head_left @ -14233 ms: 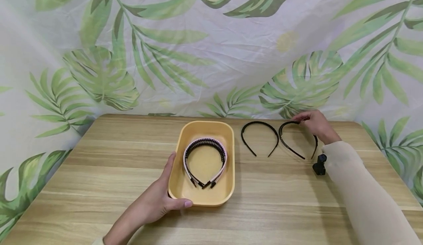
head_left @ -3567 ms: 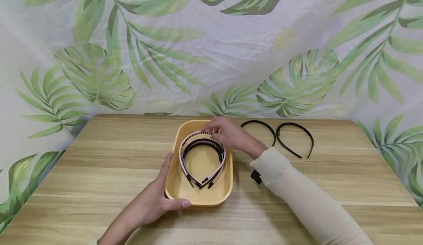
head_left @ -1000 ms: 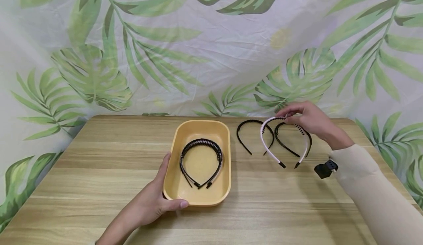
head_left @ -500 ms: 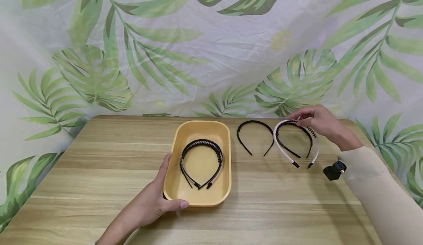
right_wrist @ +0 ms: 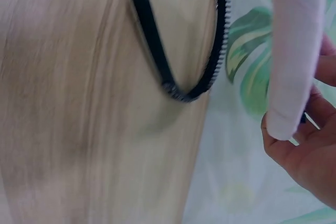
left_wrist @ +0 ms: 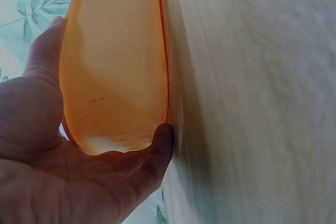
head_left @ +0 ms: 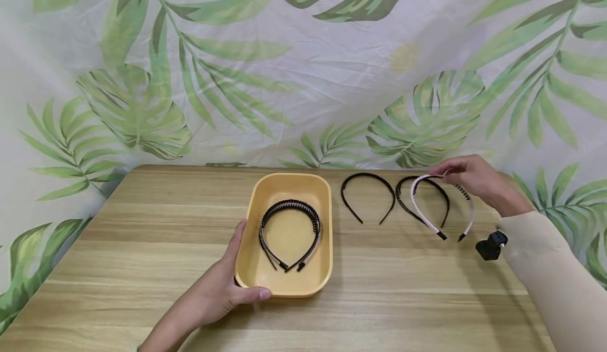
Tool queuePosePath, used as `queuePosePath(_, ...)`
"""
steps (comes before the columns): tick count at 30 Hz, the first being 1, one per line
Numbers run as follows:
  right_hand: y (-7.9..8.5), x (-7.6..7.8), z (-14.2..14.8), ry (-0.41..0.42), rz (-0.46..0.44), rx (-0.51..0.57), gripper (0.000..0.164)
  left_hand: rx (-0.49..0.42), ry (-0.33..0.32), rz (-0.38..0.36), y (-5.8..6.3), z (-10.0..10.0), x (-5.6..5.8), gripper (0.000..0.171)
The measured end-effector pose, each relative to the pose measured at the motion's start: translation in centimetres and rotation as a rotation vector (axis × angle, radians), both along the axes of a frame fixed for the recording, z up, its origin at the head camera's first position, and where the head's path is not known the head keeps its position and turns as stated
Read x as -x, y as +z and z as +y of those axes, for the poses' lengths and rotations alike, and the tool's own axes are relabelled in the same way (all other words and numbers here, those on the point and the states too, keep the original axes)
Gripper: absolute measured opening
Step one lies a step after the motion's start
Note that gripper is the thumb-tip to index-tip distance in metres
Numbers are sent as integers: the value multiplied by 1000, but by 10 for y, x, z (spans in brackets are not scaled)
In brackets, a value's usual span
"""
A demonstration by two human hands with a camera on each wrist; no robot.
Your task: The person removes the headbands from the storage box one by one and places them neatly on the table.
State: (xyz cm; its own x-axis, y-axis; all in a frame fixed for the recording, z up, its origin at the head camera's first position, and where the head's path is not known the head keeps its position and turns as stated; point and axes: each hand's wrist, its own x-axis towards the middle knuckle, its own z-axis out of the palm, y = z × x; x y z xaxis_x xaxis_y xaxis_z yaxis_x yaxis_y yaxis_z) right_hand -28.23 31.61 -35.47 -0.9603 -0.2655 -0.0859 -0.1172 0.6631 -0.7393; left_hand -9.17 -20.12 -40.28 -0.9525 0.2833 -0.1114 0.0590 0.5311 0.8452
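Note:
My left hand (head_left: 218, 291) grips the near left corner of a yellow plastic bin (head_left: 291, 285), thumb over the front rim and fingers along its side. In the left wrist view, fingers curl round the bin's end. Several overlapping headbands (head_left: 291, 203), mostly black and toothed, lie inside it. Over the right side of the table, my right hand (head_left: 481, 182) pinches the top of a light pink headband (right_wrist: 296, 51) with dark tips. That headband partly overlaps a black toothed headband (right_wrist: 223, 30) lying on the table. Another black headband (head_left: 368, 175) lies left of it.
The wood-grain table (head_left: 142, 246) ends at a leaf-print cloth (head_left: 332, 88) hanging behind it. A small black device (head_left: 492, 245) is at the right wrist, below the sleeve (head_left: 545, 257).
My right hand has released a black headband at the right, taken the pink headband out of the bin, and carried it rightward past the two black ones. My left hand stays on the bin.

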Motion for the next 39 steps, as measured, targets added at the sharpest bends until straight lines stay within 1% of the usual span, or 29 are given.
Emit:
queuePosePath(7, -11, 4, 17, -26, -21, -23, 31, 22, 26, -29, 0, -1, -1, 138)
queuePosePath(13, -14, 8, 29, -54, -49, -78, 33, 29, 26, -10, 0, -1, -2, 138)
queuePosePath(16, -15, 9, 34, -69, -50, -90, 33, 39, 30, -3, 0, -1, -2, 138)
queuePosePath(22, -19, 11, 46, -93, -42, -106, 33, 36, 11, 21, 1, 0, -2, 140)
queuePosePath(28, -21, 12, 60, -92, -46, -136, 34, 60, 16, 11, 2, 0, -2, 140)
queuePosePath(35, -26, 10, 73, -100, -36, -134, 33, 25, 13, 6, 1, 0, -1, 140)
queuePosePath(39, -27, 10, 79, -115, -51, -160, 34, 9, 15, 0, 1, 0, -1, 140)
